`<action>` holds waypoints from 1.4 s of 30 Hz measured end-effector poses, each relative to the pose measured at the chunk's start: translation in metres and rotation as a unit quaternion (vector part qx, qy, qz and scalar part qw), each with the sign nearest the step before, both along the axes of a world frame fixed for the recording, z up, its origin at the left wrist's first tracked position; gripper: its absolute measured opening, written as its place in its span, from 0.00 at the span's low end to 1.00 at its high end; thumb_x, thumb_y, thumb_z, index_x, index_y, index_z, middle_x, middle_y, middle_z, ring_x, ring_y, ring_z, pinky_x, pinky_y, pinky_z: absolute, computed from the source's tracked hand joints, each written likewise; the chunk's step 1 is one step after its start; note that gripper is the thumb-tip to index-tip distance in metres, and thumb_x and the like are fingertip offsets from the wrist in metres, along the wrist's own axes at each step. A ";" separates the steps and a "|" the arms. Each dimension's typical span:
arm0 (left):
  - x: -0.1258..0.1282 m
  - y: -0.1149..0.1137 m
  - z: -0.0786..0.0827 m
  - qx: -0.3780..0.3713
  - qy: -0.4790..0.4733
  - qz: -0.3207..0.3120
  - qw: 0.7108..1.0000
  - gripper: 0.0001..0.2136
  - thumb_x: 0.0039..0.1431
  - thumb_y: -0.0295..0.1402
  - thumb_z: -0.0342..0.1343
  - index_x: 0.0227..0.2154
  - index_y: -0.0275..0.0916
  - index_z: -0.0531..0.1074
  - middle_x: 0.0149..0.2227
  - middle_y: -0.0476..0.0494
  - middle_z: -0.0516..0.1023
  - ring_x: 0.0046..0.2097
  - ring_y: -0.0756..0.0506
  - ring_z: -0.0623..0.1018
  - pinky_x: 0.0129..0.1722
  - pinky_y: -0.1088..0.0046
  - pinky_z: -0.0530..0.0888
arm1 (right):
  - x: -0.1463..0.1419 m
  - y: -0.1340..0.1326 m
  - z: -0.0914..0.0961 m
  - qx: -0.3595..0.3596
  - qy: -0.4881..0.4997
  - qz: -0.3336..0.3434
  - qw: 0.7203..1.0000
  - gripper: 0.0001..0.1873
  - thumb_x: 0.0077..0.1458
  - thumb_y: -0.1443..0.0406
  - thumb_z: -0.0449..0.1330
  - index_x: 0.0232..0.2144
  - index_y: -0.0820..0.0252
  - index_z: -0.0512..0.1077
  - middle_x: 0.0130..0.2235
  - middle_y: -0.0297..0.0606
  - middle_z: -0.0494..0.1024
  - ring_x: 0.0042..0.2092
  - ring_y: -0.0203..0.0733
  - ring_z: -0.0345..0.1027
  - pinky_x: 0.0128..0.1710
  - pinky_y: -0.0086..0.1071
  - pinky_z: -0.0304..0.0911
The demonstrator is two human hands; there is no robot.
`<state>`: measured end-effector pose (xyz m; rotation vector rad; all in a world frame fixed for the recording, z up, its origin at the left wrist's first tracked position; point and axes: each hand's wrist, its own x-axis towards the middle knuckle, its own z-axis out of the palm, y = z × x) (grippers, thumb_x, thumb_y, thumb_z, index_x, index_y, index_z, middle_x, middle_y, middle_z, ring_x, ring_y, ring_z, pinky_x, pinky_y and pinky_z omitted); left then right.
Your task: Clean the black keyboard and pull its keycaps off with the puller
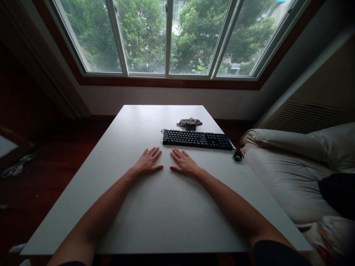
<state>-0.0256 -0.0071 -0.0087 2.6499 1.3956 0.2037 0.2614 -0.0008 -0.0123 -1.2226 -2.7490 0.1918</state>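
Observation:
My left hand (146, 161) lies palm down on the white table (155, 218), its fingers stretched out and nothing in it. Beside it, a small gap away, my right hand (183, 162) also rests flat on the tabletop with its fingers spread. A black keyboard (197, 139) lies just beyond the right hand, apart from its fingertips. Behind the keyboard sits a crumpled grey cloth (189, 123) with a purple patch at its right end. A bundled black cable (237, 155) lies at the keyboard's right end, near the table's edge.
A sofa (283, 177) with a pale cover stands along the table's right side, with a dark item (340, 194) on it. Beyond the table is a wide window (166, 40). Coiled cables (12, 171) lie on the dark red floor (52, 162) at left.

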 end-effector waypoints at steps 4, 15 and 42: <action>0.003 -0.001 0.001 0.005 -0.021 0.002 1.000 0.42 0.63 0.62 0.46 0.73 0.42 0.49 0.74 0.39 0.48 0.74 0.37 0.49 0.72 0.53 0.43 | 0.001 0.005 -0.001 0.020 0.047 0.018 0.999 0.47 0.65 0.40 0.49 0.73 0.64 0.48 0.74 0.49 0.44 0.75 0.52 0.35 0.72 0.48 0.40; 0.004 -0.005 0.002 0.008 -0.017 -0.001 1.000 0.41 0.63 0.61 0.46 0.72 0.42 0.50 0.74 0.40 0.47 0.74 0.37 0.48 0.72 0.54 0.43 | -0.004 0.006 -0.001 -0.007 0.006 0.018 1.000 0.48 0.63 0.37 0.47 0.73 0.59 0.49 0.74 0.47 0.44 0.74 0.54 0.36 0.72 0.51 0.35; -0.003 -0.006 0.003 -0.001 -0.035 -0.006 0.999 0.39 0.63 0.59 0.50 0.72 0.48 0.53 0.74 0.43 0.49 0.74 0.36 0.49 0.72 0.52 0.45 | -0.010 -0.003 0.001 0.001 0.007 -0.014 1.000 0.48 0.61 0.35 0.48 0.72 0.54 0.52 0.74 0.46 0.46 0.74 0.57 0.38 0.72 0.53 0.33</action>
